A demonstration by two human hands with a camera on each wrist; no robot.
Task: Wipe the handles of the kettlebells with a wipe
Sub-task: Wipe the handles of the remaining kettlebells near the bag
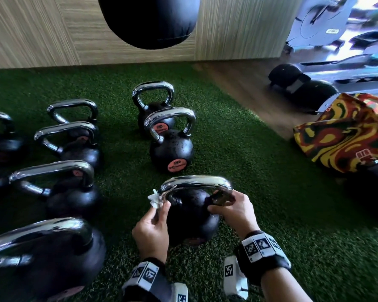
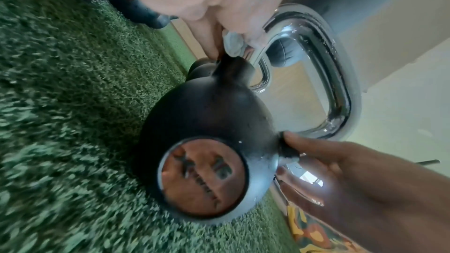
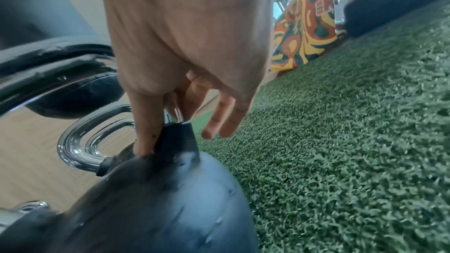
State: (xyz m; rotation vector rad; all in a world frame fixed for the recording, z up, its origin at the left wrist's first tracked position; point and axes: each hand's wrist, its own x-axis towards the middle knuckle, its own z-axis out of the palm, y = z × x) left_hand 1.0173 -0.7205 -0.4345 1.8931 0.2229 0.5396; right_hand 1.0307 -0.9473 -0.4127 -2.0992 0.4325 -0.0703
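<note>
My left hand (image 1: 151,231) pinches a crumpled white wipe (image 1: 155,199) against the left end of the chrome loop handle (image 1: 196,184) of the nearest black round kettlebell (image 1: 191,221), which stands on the green artificial turf floor (image 1: 260,203). My right hand (image 1: 231,211) has its fingers (image 3: 146,122) curled round the handle's right leg, though blur hides how tight. More chrome-handled black kettlebells (image 1: 171,147) stand ahead and to the left.

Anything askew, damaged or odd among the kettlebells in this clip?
Nothing stands out. The kettlebells all stand upright on the turf. The left hand pinches the wipe against the handle of the nearest kettlebell, and the right hand steadies the handle's other end.
</note>
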